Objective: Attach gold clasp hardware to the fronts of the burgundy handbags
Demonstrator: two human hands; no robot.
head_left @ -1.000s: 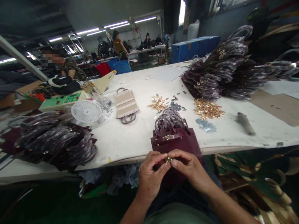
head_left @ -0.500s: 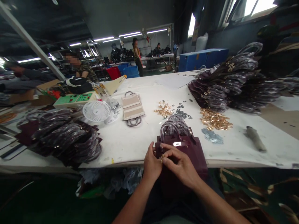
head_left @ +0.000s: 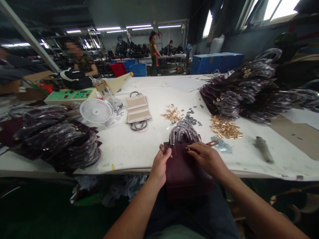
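Note:
A dark maroon handbag [head_left: 188,176] stands on my lap against the table edge, its looped handles [head_left: 183,132] wrapped in clear plastic. My left hand [head_left: 159,167] grips the bag's upper left corner, the thumb pressed on a short strap at the front. At the upper front of the bag, my right hand [head_left: 208,157] has its fingers pinched together, with a small glint of metal at the fingertips; what they hold is too small to make out. A strap end with a metal plate [head_left: 212,143] sticks out beyond the right knuckles.
Gold metal fittings [head_left: 225,127] and grey metal plates [head_left: 190,119] lie in piles on the white table [head_left: 119,149]. Wrapped maroon bags are heaped left [head_left: 59,139] and right [head_left: 239,89]. A white fan [head_left: 96,111], beige bag panel [head_left: 138,108] and grey roll [head_left: 264,150] lie around. Co-workers sit and stand behind.
My hands have moved apart: the right has gone from beside the left to the bag's upper right front. My left hand now holds the bag's corner. The bag's front faces me more squarely.

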